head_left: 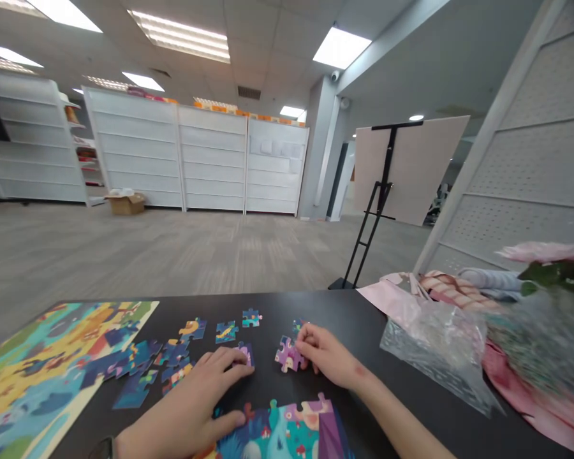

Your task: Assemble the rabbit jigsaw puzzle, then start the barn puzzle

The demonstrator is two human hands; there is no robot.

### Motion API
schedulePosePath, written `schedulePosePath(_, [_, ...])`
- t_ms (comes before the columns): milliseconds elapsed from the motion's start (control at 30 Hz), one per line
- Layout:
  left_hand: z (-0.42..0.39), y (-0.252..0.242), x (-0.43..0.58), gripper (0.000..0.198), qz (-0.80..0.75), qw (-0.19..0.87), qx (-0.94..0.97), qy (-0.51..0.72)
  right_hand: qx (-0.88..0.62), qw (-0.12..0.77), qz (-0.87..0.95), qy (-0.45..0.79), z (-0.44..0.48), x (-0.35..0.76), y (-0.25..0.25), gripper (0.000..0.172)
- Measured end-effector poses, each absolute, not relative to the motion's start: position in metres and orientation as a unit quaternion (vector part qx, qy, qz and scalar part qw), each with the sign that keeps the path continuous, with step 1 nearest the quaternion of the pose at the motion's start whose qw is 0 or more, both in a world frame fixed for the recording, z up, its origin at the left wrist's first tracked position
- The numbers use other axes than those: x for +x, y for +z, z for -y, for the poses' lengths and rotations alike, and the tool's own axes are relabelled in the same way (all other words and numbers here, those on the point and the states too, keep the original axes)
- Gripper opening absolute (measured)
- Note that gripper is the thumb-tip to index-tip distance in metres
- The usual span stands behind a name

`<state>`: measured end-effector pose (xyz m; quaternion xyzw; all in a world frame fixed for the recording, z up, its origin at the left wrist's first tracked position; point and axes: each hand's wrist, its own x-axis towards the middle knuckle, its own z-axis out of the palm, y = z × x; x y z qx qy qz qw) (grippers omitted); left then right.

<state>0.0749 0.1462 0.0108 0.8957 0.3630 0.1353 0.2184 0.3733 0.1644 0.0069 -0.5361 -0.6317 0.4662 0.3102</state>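
My right hand (323,354) pinches the edge of a purple jigsaw puzzle piece (287,355) just above the black table. My left hand (205,398) lies with fingers stretched and thumb apart. Its fingertips rest by another purple piece (245,354), partly hidden under them. The left thumb touches the edge of a joined puzzle section (284,430) at the table's near side, showing blue, teal and purple. Loose pieces stand beyond the hands: a teal one (252,318), a blue one with yellow (226,331), and a small one (297,325) partly behind my right hand.
Several dark blue pieces (138,363) lie in a heap on the left. A colourful picture sheet (52,363) covers the table's left end. Clear plastic wrap (435,344) and pink wrapping with flowers fill the right side. An easel (380,191) stands beyond the table.
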Motion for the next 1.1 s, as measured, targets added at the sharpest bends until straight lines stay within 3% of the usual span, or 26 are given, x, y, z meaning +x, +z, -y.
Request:
schedulePosePath(100, [-0.147, 0.010, 0.074, 0.057, -0.376, 0.228, 0.891, 0.117, -0.544, 0.323, 0.632, 0.448, -0.167, 0.383, 0.012, 0.034])
schedulePosePath(233, [-0.146, 0.011, 0.075, 0.060, -0.383, 0.226, 0.885, 0.136, -0.532, 0.269, 0.644, 0.479, -0.160, 0.385, 0.017, 0.032])
schedulePosePath(400, [-0.152, 0.008, 0.073, 0.018, -0.447, 0.189, 0.845, 0.227, -0.527, 0.202, 0.659, 0.498, -0.150, 0.375, 0.019, 0.021])
schedulePosePath(467, [-0.157, 0.005, 0.070, 0.019, -0.460, 0.178, 0.834, 0.246, -0.528, 0.196, 0.671, 0.483, -0.148, 0.373, 0.021, 0.016])
schedulePosePath(600, [-0.164, -0.003, 0.067, 0.042, -0.411, 0.165, 0.869, 0.221, -0.529, 0.201, 0.694, 0.445, -0.146, 0.373, 0.023, 0.012])
schedulePosePath(833, [-0.162, -0.006, 0.078, 0.013, -0.415, 0.197, 0.861, 0.218, -0.539, 0.131, 0.751, 0.359, -0.142, 0.375, 0.023, 0.017])
schedulePosePath(1000, [-0.165, -0.005, 0.081, 0.016, -0.432, 0.233, 0.834, 0.254, -0.568, 0.093, 0.758, 0.307, -0.137, 0.376, 0.027, 0.015])
schedulePosePath(1100, [-0.164, -0.002, 0.084, 0.007, -0.402, 0.271, 0.831, 0.273, -0.569, 0.118, 0.768, 0.269, -0.134, 0.375, 0.034, 0.015])
